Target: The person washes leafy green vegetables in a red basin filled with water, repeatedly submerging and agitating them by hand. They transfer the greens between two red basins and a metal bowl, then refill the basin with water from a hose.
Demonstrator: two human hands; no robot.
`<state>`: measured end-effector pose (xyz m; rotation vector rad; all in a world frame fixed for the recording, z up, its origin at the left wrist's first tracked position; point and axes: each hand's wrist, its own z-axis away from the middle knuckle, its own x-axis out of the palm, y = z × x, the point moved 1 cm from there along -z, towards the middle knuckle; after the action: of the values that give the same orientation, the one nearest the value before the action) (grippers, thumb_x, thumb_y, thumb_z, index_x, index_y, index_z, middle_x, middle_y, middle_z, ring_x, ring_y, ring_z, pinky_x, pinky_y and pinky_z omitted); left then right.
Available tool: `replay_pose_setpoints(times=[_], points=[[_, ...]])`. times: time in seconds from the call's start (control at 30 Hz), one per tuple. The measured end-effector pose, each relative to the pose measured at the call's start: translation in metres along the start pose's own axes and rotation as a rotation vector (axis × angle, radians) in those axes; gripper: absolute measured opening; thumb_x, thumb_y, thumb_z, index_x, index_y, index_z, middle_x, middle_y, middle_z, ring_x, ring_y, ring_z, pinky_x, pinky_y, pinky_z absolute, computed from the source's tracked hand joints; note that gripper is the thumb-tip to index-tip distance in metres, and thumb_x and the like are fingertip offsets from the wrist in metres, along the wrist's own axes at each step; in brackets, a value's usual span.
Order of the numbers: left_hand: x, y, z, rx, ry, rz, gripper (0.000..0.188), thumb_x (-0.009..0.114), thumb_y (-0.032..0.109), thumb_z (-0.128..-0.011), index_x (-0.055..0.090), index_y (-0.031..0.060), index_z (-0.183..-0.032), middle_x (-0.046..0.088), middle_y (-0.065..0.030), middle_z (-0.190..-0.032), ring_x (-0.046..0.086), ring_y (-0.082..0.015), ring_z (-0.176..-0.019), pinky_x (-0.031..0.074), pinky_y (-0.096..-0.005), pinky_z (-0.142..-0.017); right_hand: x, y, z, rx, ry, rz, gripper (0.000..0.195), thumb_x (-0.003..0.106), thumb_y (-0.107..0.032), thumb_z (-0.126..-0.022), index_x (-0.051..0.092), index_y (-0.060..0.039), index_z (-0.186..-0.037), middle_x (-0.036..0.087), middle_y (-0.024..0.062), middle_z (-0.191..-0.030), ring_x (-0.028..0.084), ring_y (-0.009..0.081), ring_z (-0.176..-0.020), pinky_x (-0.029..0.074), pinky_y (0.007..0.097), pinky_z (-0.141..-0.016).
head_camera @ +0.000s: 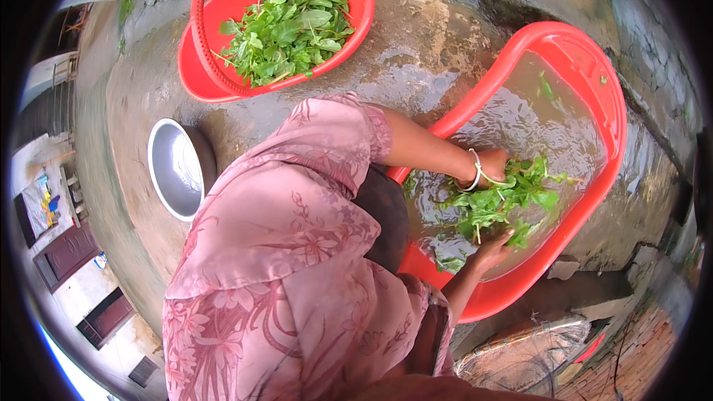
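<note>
Before me stands a red plastic tub (557,250) of murky water (562,122). My left hand (493,167), with a pale bangle (476,170) at the wrist, is closed on a bunch of leafy greens (523,189) at the water's surface. Part of the bunch hangs into the water beneath that hand. My right hand (493,253) lies palm-up just above the water by the near side of the bunch, its fingers extended and apart. Leaves are right beside its fingertips; whether they touch is not clear. A loose leaf (545,88) floats towards the tub's far end.
A red oval plastic basket (195,75) with an arched handle holds a heap of leafy greens (298,25). A metal basin (178,170) sits on the wet concrete floor (412,50). Beside the tub are a loose stone (563,267), a shallow woven basket (529,351) and brickwork (629,356).
</note>
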<state>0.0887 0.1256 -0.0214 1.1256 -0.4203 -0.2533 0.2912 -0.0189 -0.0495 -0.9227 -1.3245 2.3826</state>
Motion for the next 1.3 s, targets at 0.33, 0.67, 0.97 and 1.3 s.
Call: replay_pose_setpoints(times=[0.33,0.67,0.97,1.3], points=[[-0.218,0.132,0.121,0.559,0.688,-0.694,0.057,0.072,0.020,-0.080,0.052,0.0081,-0.133,0.064,-0.0188,-0.112,0.061,-0.0251,-0.099,0.050,-0.0398,-0.087,-0.033,0.025,0.021,0.012,0.114,-0.175,0.034,0.063,-0.021,-0.096,0.051,-0.0059,-0.124,0.064,0.0063,-0.098,0.060,0.0174,-0.086,0.050,0.0338,-0.066],[-0.394,0.025,0.256,-0.832,0.767,-1.770,0.059,0.065,0.033,-0.087,0.045,0.0179,-0.141,0.058,-0.0265,-0.123,0.060,-0.0410,-0.110,0.049,-0.0480,-0.092,-0.074,0.037,-0.036,-0.053,0.104,0.229,0.030,0.067,-0.023,-0.092,0.065,-0.0024,-0.113,0.069,0.0079,-0.104,0.062,0.0167,-0.087,0.049,0.0328,-0.074],[-0.186,0.082,0.069,0.581,0.383,-1.173,0.025,0.065,0.019,-0.092,0.067,0.0070,-0.114,0.069,-0.0180,-0.105,0.068,-0.0312,-0.094,0.053,-0.0369,-0.082,-0.057,-0.037,-0.062,-0.367,0.026,0.922,0.054,0.059,-0.052,-0.088,0.061,-0.0181,-0.129,0.048,0.0233,-0.138,0.042,0.0443,-0.130,0.037,0.0518,-0.106],[-0.073,0.037,0.010,0.450,0.304,-1.443,0.073,0.076,0.016,-0.074,0.043,0.0017,-0.138,0.036,-0.0273,-0.143,0.021,-0.0529,-0.138,0.020,-0.0544,-0.117,-0.018,0.000,-0.047,0.245,-0.766,0.883,0.109,0.040,-0.086,-0.077,0.057,0.0106,-0.125,0.054,0.0301,-0.132,0.050,0.0431,-0.126,0.037,0.0446,-0.109]])
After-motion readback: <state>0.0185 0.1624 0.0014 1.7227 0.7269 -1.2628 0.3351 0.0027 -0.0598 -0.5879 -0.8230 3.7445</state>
